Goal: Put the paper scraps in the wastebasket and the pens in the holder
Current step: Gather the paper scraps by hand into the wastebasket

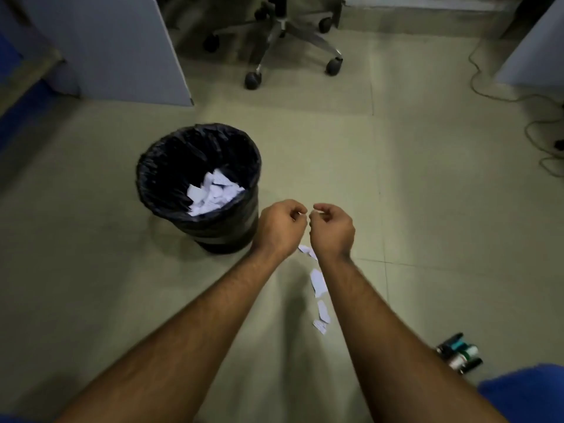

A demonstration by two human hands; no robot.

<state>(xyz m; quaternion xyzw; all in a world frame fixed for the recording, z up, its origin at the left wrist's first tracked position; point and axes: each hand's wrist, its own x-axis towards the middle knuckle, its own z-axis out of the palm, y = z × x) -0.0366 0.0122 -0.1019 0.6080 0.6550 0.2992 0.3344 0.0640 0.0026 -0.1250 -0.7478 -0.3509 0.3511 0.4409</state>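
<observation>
Fingers [297, 212] of both hands curled, each pinching a small white scrap, just right of the wastebasket [152, 166] rim.

Left hand [282, 228] and right hand [331, 230] held side by side above the floor [427, 209], knuckles nearly touching; white slivers at the fingertips taken for paper, too small to confirm further. Left hand nearer the wastebasket, so judged the shorter carry: leftward and slightly away to clear the near rim. Basket mouth open, black-lined, already part-filled with paper scraps [212, 192]. Loose scraps on the floor [319, 283] strung in a line running from beneath the wrists back toward the body, long axis roughly away-and-near, right of the wastebasket. Pens [460, 352] clustered well right of the wastebasket, near the blue-clad knee [525, 392]; holder not identifiable. Open floor all round the basket; office chair [283, 38] well beyond it.
</observation>
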